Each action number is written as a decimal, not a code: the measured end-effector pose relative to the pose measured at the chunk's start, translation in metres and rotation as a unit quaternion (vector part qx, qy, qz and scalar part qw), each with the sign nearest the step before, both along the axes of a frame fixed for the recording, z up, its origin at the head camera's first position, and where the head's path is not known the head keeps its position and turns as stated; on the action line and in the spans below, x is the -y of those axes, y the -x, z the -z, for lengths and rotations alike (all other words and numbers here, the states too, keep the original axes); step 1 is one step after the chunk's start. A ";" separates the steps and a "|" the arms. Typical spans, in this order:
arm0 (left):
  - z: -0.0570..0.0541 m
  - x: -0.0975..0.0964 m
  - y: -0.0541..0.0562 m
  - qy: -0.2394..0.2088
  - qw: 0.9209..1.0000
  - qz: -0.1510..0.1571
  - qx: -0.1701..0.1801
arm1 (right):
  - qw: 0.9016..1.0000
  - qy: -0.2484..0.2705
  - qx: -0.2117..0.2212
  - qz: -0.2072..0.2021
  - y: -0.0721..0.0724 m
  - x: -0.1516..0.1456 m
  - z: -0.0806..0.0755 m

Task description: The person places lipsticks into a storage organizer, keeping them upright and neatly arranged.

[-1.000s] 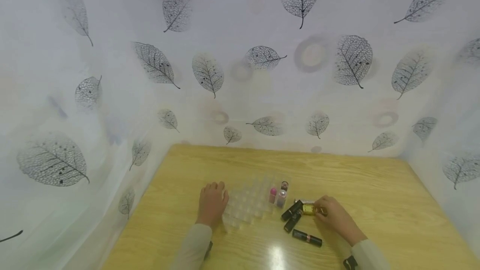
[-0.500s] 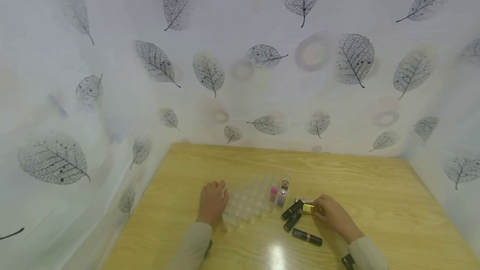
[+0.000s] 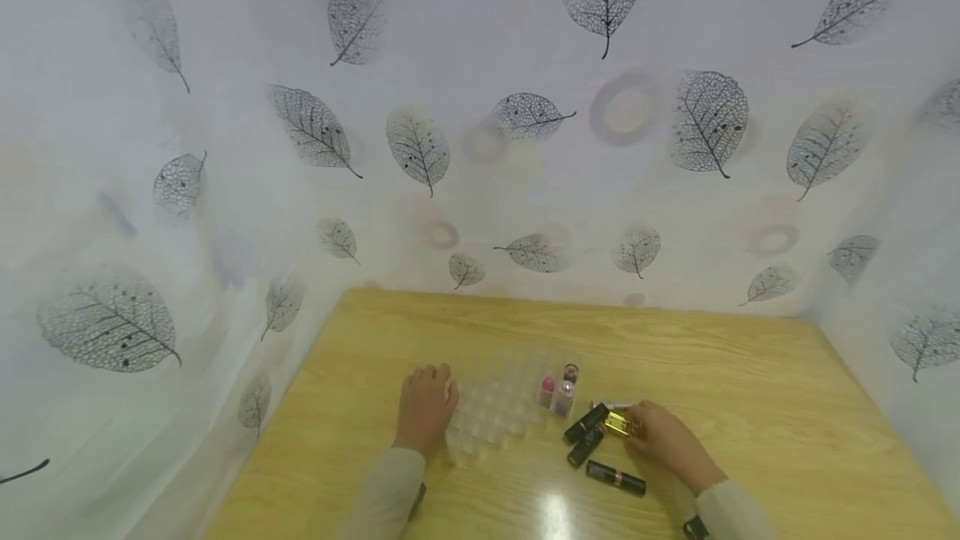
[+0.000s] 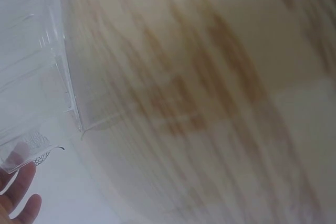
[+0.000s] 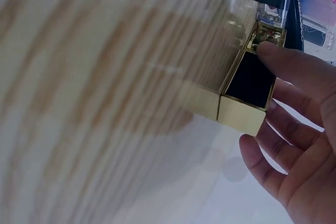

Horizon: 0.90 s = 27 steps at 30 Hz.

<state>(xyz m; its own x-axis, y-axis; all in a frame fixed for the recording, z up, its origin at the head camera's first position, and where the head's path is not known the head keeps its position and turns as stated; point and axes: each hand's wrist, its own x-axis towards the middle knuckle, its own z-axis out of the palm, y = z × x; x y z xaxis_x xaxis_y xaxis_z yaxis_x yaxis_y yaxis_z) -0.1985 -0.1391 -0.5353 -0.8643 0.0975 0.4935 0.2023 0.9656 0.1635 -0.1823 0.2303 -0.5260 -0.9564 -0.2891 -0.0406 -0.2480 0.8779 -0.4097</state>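
Note:
My right hand has its thumb and fingers around a gold lipstick. The right wrist view shows this lipstick as a square tube with black panels, lying by the table surface with the thumb on its side. Two black lipstick tubes lie crossed just left of it. My left hand rests at the left side of a clear plastic organizer with many compartments. In the left wrist view its fingers touch the organizer's edge, one fingertip showing through the plastic.
Several lipsticks, one with a pink top, stand at the organizer's right end. Another black lipstick tube lies nearer the front. A silvery tube lies behind the gold one. A leaf-patterned curtain encloses the wooden table.
The right hand has shifted slightly toward the front, and the gold lipstick has turned a little in its fingers. The left hand and organizer have stayed in place.

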 end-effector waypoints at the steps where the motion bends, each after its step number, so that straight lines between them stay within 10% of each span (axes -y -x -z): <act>1: 0.000 0.000 0.000 -0.001 1.000 0.001 -0.004 | 1.000 -0.001 0.002 0.003 0.000 0.001 0.000; 27: 0.004 0.000 0.000 0.005 1.000 -0.006 0.003 | 0.999 0.031 -0.028 0.004 -0.005 -0.006 -0.007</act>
<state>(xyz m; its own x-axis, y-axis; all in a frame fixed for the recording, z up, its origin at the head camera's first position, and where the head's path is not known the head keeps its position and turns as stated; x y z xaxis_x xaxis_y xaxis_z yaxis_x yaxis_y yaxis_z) -0.1988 -0.1392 -0.5395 -0.8680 0.0914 0.4881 0.1895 0.9695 0.1555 -0.1770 0.2364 -0.5192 -0.9592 -0.2811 0.0313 -0.2648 0.8538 -0.4483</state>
